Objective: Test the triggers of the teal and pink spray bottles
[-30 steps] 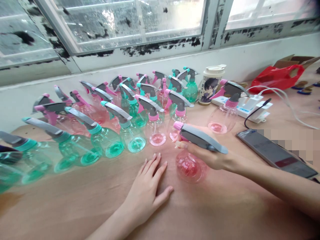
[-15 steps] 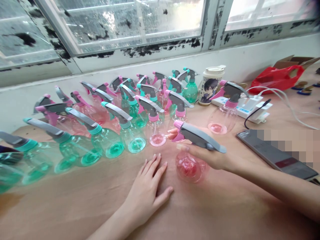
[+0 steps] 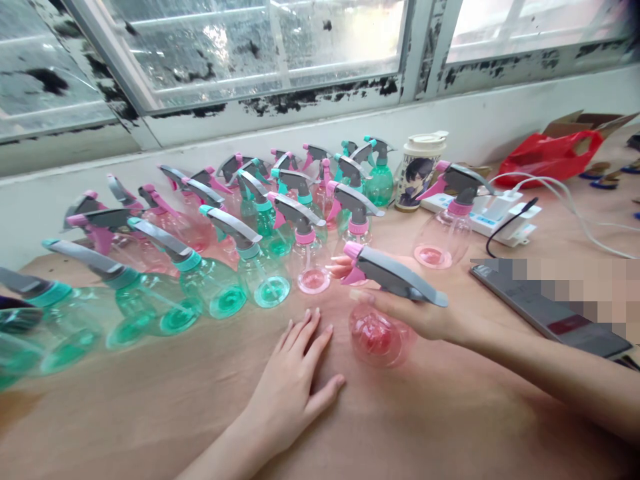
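My right hand is around the neck of a pink spray bottle, under its grey sprayer head. The thumb lies on the near side, and fingertips show past the pink trigger on the far side. The bottle stands upright on the wooden table. My left hand rests flat on the tabletop to the left of this bottle, fingers spread, holding nothing. Just beyond it are a clear spray bottle with a pink collar and a green spray bottle.
Several more green and pink spray bottles fill the left and back. A lidded cup, a single pink-collared spray bottle, a power strip with cables, a phone and a red plastic bag are at the right.
The fingers of my right hand have stretched forward past the trigger of the pink spray bottle, where they were curled before. My left hand and the other bottles have stayed put.
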Tool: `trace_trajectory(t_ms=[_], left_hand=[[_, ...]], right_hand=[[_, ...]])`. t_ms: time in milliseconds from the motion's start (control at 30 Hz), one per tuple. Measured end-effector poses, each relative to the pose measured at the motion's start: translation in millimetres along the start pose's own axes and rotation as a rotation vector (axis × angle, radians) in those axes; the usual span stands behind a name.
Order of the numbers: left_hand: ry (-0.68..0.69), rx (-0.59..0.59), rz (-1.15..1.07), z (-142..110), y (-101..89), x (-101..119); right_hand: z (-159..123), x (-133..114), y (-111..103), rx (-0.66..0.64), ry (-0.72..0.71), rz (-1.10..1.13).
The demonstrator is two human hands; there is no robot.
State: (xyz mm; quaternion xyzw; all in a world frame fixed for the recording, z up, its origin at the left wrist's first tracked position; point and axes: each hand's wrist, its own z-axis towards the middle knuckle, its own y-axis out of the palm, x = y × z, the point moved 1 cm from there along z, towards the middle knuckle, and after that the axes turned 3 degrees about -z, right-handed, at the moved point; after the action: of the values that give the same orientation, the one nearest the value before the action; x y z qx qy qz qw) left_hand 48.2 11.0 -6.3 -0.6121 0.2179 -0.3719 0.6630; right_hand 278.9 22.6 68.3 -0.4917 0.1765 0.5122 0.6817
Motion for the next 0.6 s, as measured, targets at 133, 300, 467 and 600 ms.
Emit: trace_trajectory(t_ms=[133, 300, 467, 600], left_hand=[[-0.004, -0.010, -0.002, 0.7, -0.3, -0.3], [-0.008, -0.009, -0.012, 0.9, -0.2, -0.4], [-0.009, 0.006, -0.039, 0.2, -1.0, -0.5], [-0.006, 0.007, -0.031, 0.3, -1.4, -1.0]], right_hand=[[2.0, -6.2, -1.6, -0.015, 0.002, 0.024], [4.5, -8.6, -3.1, 0.004, -0.045, 0.076], [3.6, -8.8, -5.1, -0.008, -0.006, 0.053], [4.6, -14.5, -8.1, 0.009, -0.002, 0.014]])
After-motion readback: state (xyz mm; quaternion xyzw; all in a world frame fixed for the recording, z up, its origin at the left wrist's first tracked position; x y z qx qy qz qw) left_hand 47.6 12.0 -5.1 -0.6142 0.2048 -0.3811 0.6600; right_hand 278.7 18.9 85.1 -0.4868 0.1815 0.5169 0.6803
